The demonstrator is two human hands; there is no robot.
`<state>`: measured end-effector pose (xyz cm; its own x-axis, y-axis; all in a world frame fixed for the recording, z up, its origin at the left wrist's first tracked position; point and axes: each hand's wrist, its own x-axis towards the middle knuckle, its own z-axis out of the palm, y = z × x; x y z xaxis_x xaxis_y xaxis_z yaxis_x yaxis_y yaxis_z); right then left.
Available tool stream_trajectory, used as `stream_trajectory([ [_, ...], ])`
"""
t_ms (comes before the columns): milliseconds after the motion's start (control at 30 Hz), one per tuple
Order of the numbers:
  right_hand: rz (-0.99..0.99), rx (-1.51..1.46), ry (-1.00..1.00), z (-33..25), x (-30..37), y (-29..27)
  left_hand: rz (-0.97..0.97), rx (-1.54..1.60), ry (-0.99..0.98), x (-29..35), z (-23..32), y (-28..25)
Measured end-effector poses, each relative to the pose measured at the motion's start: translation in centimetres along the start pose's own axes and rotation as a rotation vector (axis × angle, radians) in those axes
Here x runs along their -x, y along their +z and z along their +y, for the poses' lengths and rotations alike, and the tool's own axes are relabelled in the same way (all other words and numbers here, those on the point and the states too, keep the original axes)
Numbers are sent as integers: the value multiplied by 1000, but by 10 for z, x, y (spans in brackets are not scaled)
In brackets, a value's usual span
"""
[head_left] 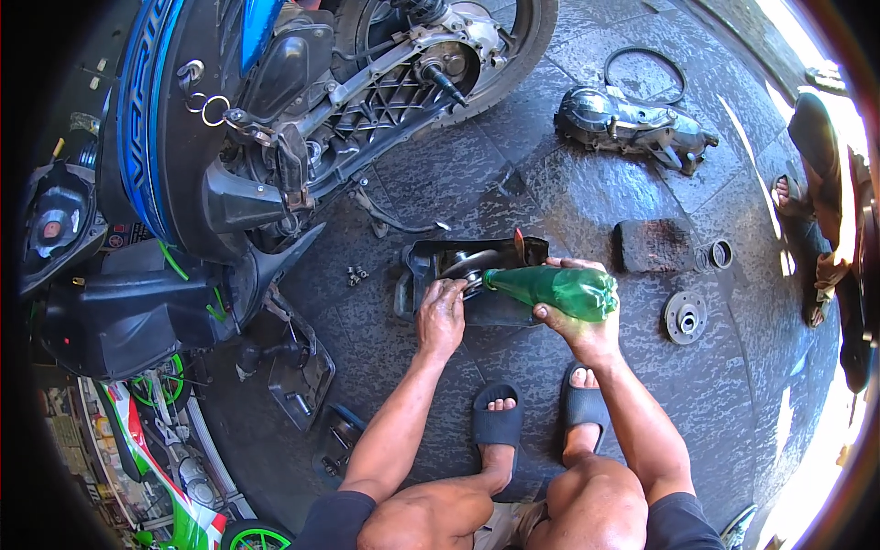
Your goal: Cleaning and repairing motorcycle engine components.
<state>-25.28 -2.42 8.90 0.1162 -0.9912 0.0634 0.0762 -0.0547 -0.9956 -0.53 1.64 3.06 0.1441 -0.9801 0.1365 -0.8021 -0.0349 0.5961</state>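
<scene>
My right hand [591, 332] is wrapped round a green plastic bottle [541, 286], tipped on its side with the neck pointing left. Its mouth comes up close to a shiny round metal disc with a hub [473, 264], which looks like a scooter pulley part. The fingers of my left hand [442, 318] close on the near left edge of that part. Both sit over a black plastic tray [504, 314] on the floor in front of my feet. Whether liquid runs from the bottle cannot be made out. A slim thing with an orange-red tip [520, 242] stands up at the tray's far side.
A blue and black scooter [302, 137] with its rear wheel bared stands at the far left. Right of the tray lie a dark block [654, 246], metal rings [720, 254] and a round flange [686, 317]. Farther off are an engine cover [632, 128] and a belt [644, 53]. Another person [825, 183] is at right.
</scene>
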Motion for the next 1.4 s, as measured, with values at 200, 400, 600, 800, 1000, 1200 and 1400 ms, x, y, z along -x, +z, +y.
stream_trajectory([
  [200,-173,-70,3,-13,-21,5,58,-33,71,-6,-26,-8],
  [400,-191,-12,-91,-7,-16,37,48,87,-129,-5,-37,-3],
  [600,-198,7,-175,6,-18,50,5,3,-169,-8,-36,-4],
  [800,-221,-12,-75,1,-23,49,18,43,-210,-9,-29,-3],
  [1000,-268,12,-100,4,-21,51,-58,-71,-89,-7,-40,-6],
  [1200,-283,128,-135,3,3,16,85,-67,-158,-8,-26,-2],
  [1400,-135,58,-142,9,12,11,7,-84,120,0,-14,-5],
])
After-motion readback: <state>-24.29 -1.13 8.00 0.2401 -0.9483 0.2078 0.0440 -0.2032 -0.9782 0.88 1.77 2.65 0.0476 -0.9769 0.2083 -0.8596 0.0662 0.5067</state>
